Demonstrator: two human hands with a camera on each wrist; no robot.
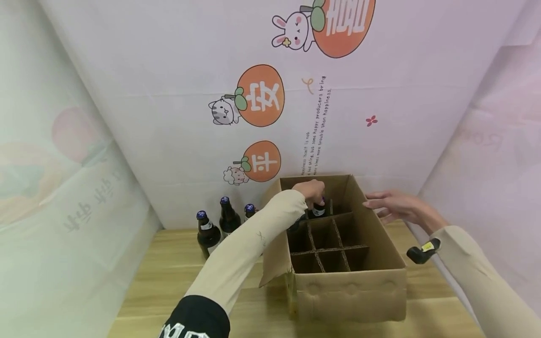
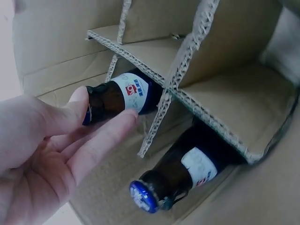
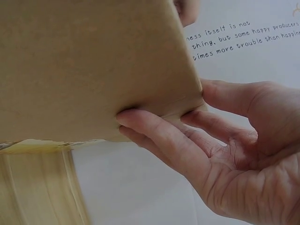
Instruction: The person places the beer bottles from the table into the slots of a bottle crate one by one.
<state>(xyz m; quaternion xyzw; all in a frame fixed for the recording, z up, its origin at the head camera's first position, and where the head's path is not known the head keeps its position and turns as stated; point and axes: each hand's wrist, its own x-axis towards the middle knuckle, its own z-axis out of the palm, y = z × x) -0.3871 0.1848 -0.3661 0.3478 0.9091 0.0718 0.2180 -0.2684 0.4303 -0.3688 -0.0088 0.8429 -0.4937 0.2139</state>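
The head camera looks forward and down over the table (image 1: pixel 169 277), the carton (image 1: pixel 351 295) at five o'clock. The left wrist camera peers closely into the carton's dividers (image 2: pixel 201 112) — seen by the head too — with left fingers (image 2: pixel 108 139) at eight o'clock. The right wrist camera, close, faces the carton's outside, right fingers (image 3: pixel 161 133) at four o'clock, sharing printed lettering (image 3: pixel 243 36) with the head view.
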